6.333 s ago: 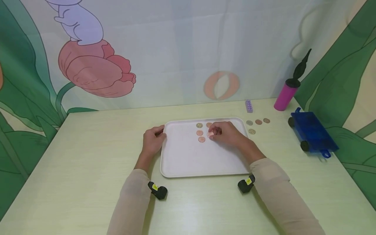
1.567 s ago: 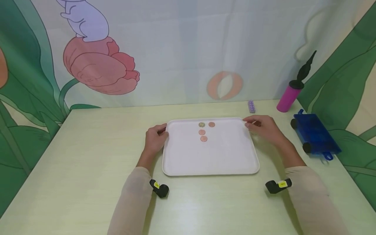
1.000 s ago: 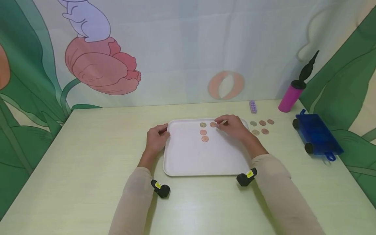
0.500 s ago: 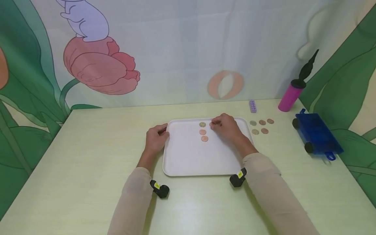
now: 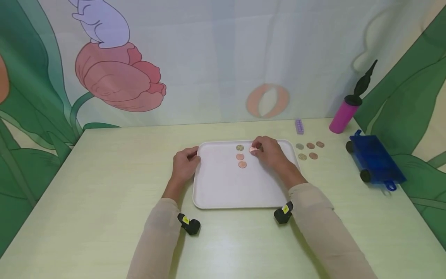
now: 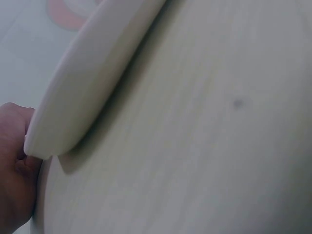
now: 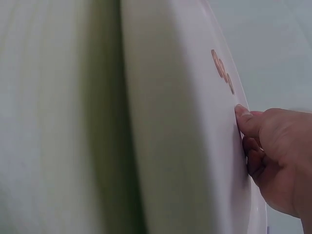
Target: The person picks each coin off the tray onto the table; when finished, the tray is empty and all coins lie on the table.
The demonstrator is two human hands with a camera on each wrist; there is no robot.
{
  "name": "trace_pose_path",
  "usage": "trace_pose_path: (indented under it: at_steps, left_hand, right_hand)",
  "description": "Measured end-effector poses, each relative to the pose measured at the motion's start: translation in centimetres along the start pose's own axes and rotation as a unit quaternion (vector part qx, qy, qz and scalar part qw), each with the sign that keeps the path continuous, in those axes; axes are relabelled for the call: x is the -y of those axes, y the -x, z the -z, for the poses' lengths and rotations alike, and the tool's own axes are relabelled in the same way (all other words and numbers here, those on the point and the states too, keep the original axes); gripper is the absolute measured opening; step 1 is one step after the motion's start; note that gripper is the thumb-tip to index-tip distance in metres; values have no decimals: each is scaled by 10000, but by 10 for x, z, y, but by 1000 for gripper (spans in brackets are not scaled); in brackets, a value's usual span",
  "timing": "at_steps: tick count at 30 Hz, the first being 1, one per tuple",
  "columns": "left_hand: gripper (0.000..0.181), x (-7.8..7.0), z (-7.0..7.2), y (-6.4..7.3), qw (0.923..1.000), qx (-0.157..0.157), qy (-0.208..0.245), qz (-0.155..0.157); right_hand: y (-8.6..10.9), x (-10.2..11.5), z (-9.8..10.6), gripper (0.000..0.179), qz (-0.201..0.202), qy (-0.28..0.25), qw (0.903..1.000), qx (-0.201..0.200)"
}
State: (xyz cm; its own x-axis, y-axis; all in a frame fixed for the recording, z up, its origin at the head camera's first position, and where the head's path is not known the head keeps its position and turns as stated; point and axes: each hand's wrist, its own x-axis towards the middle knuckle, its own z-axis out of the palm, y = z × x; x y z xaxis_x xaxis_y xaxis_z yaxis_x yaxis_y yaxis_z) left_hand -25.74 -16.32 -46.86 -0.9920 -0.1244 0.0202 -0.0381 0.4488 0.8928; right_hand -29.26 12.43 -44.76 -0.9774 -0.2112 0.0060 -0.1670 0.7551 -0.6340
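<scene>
A white rectangular tray [image 5: 240, 190] lies on the table. My left hand [image 5: 186, 164] holds its left edge near the far corner, thumb and fingers at the rim; the left wrist view shows part of that hand [image 6: 17, 170] at the tray's end. Over the tray's far part, my right hand [image 5: 270, 151] pinches a copper coin [image 5: 253, 149] between thumb and fingertips. To its left on the tray are a brass-coloured coin [image 5: 240, 147] and two copper coins [image 5: 242, 164]. The right wrist view shows this hand [image 7: 278, 151] close over the tray, beyond the other coins [image 7: 222, 68].
Right of the tray, several coins [image 5: 313, 155] lie in two rows on the table. Behind them is a purple studded block [image 5: 299, 126]. A pink cylinder with a black top [image 5: 340, 116] and a blue wheeled cart [image 5: 376, 159] stand at the right edge.
One copper coin has gone from the tray, and the group on the right has gained one. My right hand has come back over the tray to another copper coin; the left hand stays at the edge.
</scene>
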Motion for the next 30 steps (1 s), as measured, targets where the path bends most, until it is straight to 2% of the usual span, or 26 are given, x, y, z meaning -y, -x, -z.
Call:
trace_pose_path:
  at_steps: [5,13,20,25,30]
  left_hand:
    - [42,0,0,-1,10000,-30,-57,-1]
    - [42,-1,0,1,10000,-52,-46,9]
    - [42,-1,0,1,10000,-61,16,-28]
    - [41,-2,-1,1,10000,-44,68,18]
    - [42,-1,0,1,10000,-29,44,27]
  right_hand:
    - [1,-2,2,16,220,-45,9997,41]
    - [5,-4,7,15,442,-32,9980,457]
    - [8,-7,9,18,923,70,9939,601]
    - [12,-12,14,17,697,-251,9957,557]
    - [15,-20,21,19,642,-593,9955,361]
